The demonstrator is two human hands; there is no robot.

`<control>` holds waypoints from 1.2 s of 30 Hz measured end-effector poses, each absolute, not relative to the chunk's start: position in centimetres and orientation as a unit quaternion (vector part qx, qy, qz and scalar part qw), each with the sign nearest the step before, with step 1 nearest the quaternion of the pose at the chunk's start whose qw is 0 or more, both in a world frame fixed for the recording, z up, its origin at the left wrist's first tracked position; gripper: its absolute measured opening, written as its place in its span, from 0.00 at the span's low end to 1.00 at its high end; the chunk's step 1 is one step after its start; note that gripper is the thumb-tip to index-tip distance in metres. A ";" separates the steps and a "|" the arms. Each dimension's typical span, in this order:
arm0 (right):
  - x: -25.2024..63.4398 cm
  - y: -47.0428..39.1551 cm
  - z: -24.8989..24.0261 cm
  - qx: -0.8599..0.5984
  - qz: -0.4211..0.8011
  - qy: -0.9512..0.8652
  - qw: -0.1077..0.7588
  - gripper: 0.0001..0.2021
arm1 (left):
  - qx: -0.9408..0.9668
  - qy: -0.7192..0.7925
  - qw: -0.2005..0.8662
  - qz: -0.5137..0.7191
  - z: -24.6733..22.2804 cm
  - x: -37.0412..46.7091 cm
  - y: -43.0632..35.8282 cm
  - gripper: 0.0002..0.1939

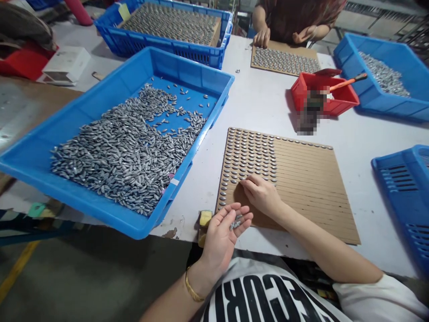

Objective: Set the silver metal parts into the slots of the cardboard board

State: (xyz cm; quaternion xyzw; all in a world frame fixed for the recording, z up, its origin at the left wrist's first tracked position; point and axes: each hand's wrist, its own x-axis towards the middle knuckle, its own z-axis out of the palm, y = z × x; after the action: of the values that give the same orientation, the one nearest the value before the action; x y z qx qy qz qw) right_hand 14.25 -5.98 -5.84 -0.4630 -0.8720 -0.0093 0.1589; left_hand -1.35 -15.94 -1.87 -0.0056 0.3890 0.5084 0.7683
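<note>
My left hand (pixel 223 235) is turned palm up and cupped, with several small grey spindle-shaped metal pieces (pixel 236 222) lying on its fingers. Beside it, my right hand (pixel 263 194) is pinched, fingertips down at the brown cardboard sheet (pixel 311 192); whatever is between them is too small and hidden to make out. Ruled lines cross this sheet. Rows of the same grey pieces (pixel 251 150) cover its left part, and a single row runs along its far edge. To the left, a large blue tray (pixel 134 223) contains a heap of loose pieces (pixel 124 152).
Across the white table (pixel 217 147), another person's hands are at a second cardboard sheet (pixel 284 61) with pieces. A red bin (pixel 342 107) holds an orange-handled tool. Blue containers (pixel 392 105) stand right and a blue basket (pixel 214 56) behind. A yellow block (pixel 205 218) sits at the near edge.
</note>
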 end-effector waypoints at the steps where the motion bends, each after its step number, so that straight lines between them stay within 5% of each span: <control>1: 14.2 -5.9 -5.8 -0.464 -0.006 -0.872 0.156 0.11 | -0.013 0.386 0.766 0.514 -1.8 -1.4 -15.8 0.14; 8: 14.1 -7.7 -2.8 -0.451 0.151 -0.849 0.231 0.10 | -0.038 0.368 0.755 0.542 -1.5 -1.6 -14.9 0.17; 27: 14.9 -11.1 0.6 -0.385 0.407 -0.790 0.251 0.07 | 0.126 0.431 0.735 0.508 -2.1 -1.3 -15.4 0.07; 31: 14.6 -10.7 -0.1 -0.399 0.396 -0.783 0.266 0.07 | 0.117 0.437 0.731 0.511 -1.7 -1.7 -15.1 0.07; 36: 13.9 -8.6 -3.4 -0.428 0.190 -0.834 0.292 0.09 | 0.082 0.440 0.699 0.558 -0.9 -2.6 -15.2 0.10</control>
State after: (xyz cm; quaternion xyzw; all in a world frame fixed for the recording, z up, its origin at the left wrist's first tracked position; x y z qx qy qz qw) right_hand 13.93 -8.56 -3.42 -0.4277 -0.8340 0.1898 0.2923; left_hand -2.57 -15.20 -0.95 0.0815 0.4403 0.5579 0.6987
